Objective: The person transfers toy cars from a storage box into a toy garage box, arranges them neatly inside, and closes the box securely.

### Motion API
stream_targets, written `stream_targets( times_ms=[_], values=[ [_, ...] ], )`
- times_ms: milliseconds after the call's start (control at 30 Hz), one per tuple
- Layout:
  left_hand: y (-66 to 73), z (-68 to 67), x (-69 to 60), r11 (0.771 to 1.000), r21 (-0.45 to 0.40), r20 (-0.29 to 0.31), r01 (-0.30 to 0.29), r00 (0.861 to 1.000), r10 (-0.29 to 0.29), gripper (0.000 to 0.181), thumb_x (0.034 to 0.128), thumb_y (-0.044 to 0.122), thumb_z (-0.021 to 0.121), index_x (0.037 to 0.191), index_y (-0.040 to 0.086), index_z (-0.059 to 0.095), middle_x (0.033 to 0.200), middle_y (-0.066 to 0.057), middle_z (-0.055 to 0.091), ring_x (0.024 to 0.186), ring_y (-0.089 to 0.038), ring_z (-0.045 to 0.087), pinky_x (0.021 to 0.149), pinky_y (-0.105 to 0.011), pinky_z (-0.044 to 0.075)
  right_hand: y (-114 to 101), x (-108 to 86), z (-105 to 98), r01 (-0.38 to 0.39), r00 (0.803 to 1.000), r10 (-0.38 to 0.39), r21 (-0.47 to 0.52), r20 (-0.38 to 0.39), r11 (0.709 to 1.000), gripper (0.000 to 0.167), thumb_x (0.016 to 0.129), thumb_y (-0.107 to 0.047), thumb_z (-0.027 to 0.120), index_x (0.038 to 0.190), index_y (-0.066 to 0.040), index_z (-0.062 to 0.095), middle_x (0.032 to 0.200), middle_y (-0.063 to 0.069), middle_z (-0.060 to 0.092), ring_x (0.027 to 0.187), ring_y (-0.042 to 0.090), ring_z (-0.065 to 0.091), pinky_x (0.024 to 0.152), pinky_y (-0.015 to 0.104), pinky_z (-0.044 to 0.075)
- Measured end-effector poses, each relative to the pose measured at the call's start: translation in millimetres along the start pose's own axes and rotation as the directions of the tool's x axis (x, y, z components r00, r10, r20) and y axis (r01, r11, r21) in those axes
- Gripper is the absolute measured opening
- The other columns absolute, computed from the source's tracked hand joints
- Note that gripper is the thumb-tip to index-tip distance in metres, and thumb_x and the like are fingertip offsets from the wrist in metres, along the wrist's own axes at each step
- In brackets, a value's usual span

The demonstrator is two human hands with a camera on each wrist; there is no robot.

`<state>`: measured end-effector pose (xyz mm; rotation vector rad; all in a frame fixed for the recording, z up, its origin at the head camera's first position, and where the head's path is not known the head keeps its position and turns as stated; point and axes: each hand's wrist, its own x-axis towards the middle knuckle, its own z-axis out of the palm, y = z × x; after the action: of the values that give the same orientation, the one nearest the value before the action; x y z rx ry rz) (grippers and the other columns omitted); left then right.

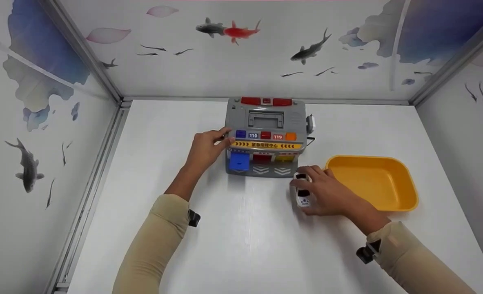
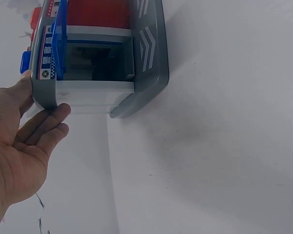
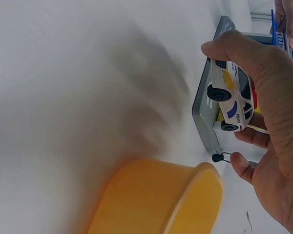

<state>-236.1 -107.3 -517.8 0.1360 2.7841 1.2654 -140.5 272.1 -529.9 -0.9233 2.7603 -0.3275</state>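
A grey toy emergency-station garage (image 1: 265, 118) stands near the back wall, its red lights on top and a row of coloured buttons along the front. Its blue door (image 1: 239, 161) is swung outward, and the bay behind it shows dark in the left wrist view. My left hand (image 1: 207, 149) grips the garage's left side edge between thumb and fingers. At the front right corner of the garage, my right hand (image 1: 327, 191) holds a white toy police car (image 3: 233, 92) with dark windows and blue and yellow markings. Red and yellow doors fill the other bays.
A yellow plastic tub (image 1: 372, 159) sits on the white table (image 1: 241, 245), just right of my right hand. A small black-ended cord or hook (image 1: 310, 141) sticks out from the garage's right side. Panels painted with fish surround the table at the back and sides.
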Motion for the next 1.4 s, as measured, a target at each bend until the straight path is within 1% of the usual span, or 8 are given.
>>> stream_targets(
  times_ms=[267,433,567,733,967,1100,1233,1400],
  values=[
    [0.0,-1.0,1.0,1.000,-0.012,-0.006,0.002,1.000,-0.002,0.053,0.1068,0.050,0.071,0.153,0.024,0.069,0.146,-0.007,0.075,0.140,-0.030,0.070,0.118,-0.047,0.058,-12,14.8,10,-0.004,1.000,0.004,0.019,0.028,1.000,0.076,0.083,-0.049,0.096,0.149,-0.027,0.066,0.163,0.010,0.053,0.147,0.034,0.049,0.111,0.059,0.049],
    [-1.0,-3.0,0.7,1.000,-0.014,-0.011,-0.015,1.000,0.015,0.053,0.1073,0.050,0.071,0.153,0.024,0.069,0.147,-0.007,0.075,0.139,-0.030,0.071,0.116,-0.046,0.059,-22,27.1,18,-0.013,0.998,0.010,0.043,0.067,0.999,0.075,0.086,-0.053,0.093,0.152,-0.029,0.065,0.165,0.008,0.052,0.150,0.033,0.047,0.116,0.062,0.047],
    [-1.0,-4.6,0.4,1.000,-0.022,-0.005,-0.017,1.000,0.017,0.053,0.1076,0.049,0.071,0.154,0.024,0.068,0.149,-0.007,0.073,0.138,-0.030,0.071,0.115,-0.045,0.060,-34,40.4,26,-0.020,0.996,0.013,0.081,0.088,0.997,0.076,0.088,-0.054,0.092,0.154,-0.029,0.063,0.168,0.008,0.048,0.154,0.035,0.044,0.124,0.070,0.042],
    [-0.6,-5.7,1.6,1.000,-0.019,-0.007,-0.019,1.000,0.018,0.052,0.1077,0.048,0.072,0.154,0.024,0.068,0.149,-0.008,0.073,0.137,-0.030,0.073,0.114,-0.045,0.061,-49,59.8,34,-0.021,0.997,0.012,0.123,0.075,0.992,0.076,0.089,-0.055,0.091,0.155,-0.031,0.062,0.169,0.009,0.047,0.156,0.037,0.043,0.128,0.077,0.035],
    [-3.7,-4.3,-1.9,0.999,-0.024,-0.011,-0.039,0.999,0.038,0.051,0.1077,0.046,0.072,0.153,0.022,0.069,0.148,-0.011,0.074,0.135,-0.030,0.074,0.112,-0.045,0.062,-70,82.2,52,0.024,0.999,-0.027,0.120,0.026,0.992,0.081,0.089,-0.058,0.090,0.158,-0.029,0.059,0.172,0.008,0.046,0.159,0.036,0.043,0.128,0.077,0.035],
    [-2.8,-2.2,-4.0,1.000,-0.021,0.007,-0.022,1.000,0.022,0.051,0.1080,0.047,0.072,0.154,0.024,0.068,0.150,-0.010,0.072,0.137,-0.031,0.073,0.113,-0.047,0.061,-79,89.0,62,0.033,0.999,-0.034,0.101,0.005,0.994,0.081,0.091,-0.058,0.089,0.160,-0.028,0.058,0.173,0.008,0.045,0.160,0.035,0.042,0.129,0.077,0.033],
    [-0.3,-1.6,-4.6,1.000,-0.022,0.009,-0.009,1.000,0.009,0.052,0.1078,0.047,0.072,0.154,0.025,0.068,0.151,-0.009,0.072,0.139,-0.031,0.071,0.114,-0.047,0.061,-89,96.1,64,0.016,1.000,-0.017,0.087,0.007,0.996,0.080,0.093,-0.058,0.087,0.161,-0.027,0.057,0.175,0.009,0.043,0.163,0.036,0.040,0.129,0.079,0.031],
    [4.0,-3.1,-1.4,0.999,-0.029,0.005,-0.019,1.000,0.019,0.052,0.1083,0.048,0.071,0.154,0.024,0.067,0.152,-0.010,0.071,0.140,-0.031,0.071,0.115,-0.047,0.060,-96,109.0,64,-0.024,1.000,0.024,0.072,0.003,0.997,0.080,0.095,-0.057,0.085,0.162,-0.027,0.055,0.177,0.010,0.041,0.163,0.034,0.038,0.131,0.078,0.029]
  ],
)
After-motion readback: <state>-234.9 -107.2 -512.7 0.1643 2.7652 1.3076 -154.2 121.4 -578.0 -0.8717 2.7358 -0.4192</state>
